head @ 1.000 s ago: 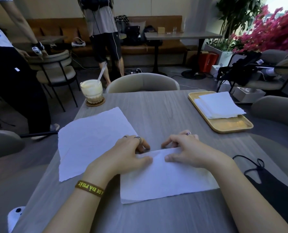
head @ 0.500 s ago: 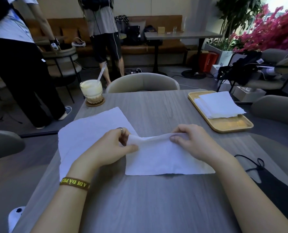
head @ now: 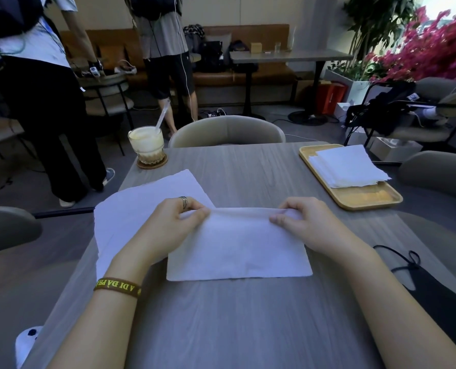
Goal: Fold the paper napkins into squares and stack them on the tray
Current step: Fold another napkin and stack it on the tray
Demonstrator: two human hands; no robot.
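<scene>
Head view: both hands, left hand (head: 168, 225) and right hand (head: 309, 222), pinch the far edge of the napkin (head: 237, 251), fingers closed on its corners. A second ago they pressed it flat; the edge is now raised off the tabletop (head: 248, 171), probably starting the next fold. Folded napkins lie on the tray (head: 368, 198).

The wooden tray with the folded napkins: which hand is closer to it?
The right hand. It pinches the napkin just short of the tray; the left hand pinches the opposite corner, farther away.
</scene>
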